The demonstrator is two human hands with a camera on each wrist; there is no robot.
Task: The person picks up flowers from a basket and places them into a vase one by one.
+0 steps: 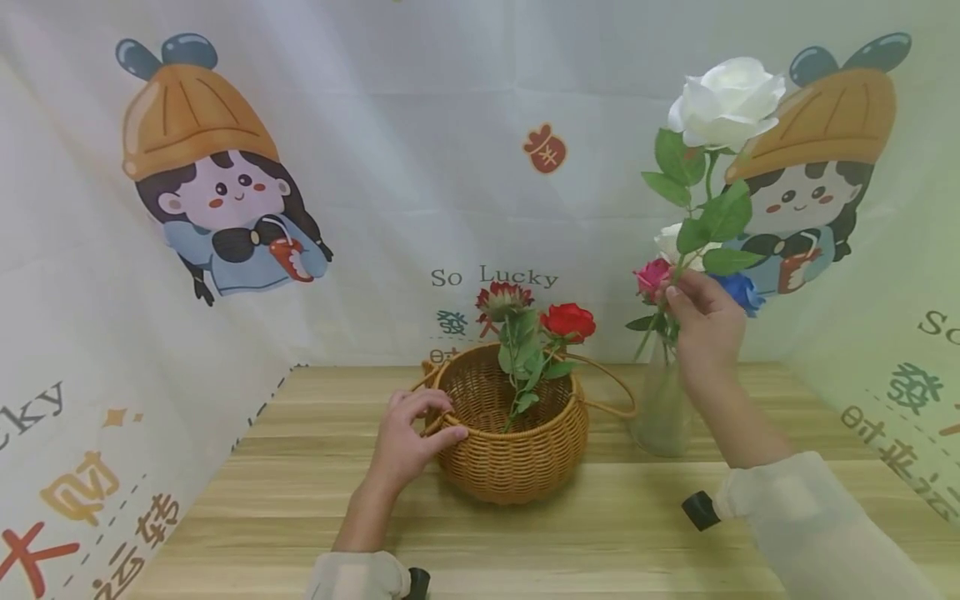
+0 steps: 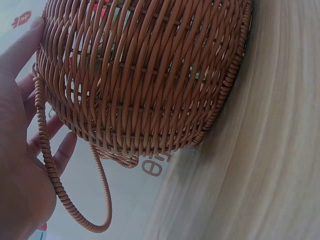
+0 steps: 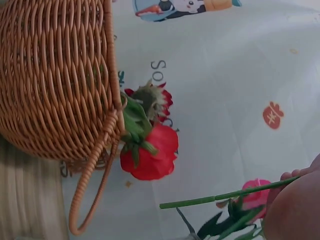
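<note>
A round wicker basket (image 1: 513,471) stands on the table, holding a red rose (image 1: 568,322) and a dark red flower (image 1: 504,300) whose heads rise above its rim. My left hand (image 1: 408,433) grips the basket's left rim, and one looped handle (image 2: 55,175) hangs across the palm in the left wrist view. My right hand (image 1: 708,329) pinches the stem of a large white rose (image 1: 727,104), held upright above a clear glass vase (image 1: 663,417). In the right wrist view the lower end of its green stem (image 3: 187,203) sticks out free of the hand.
A pink rose (image 1: 652,278), a smaller white flower (image 1: 678,244) and a blue flower (image 1: 742,293) stand in the vase, partly behind my right hand. The wooden table (image 1: 300,500) is closed in by a printed cloth (image 1: 390,167) at the back and both sides.
</note>
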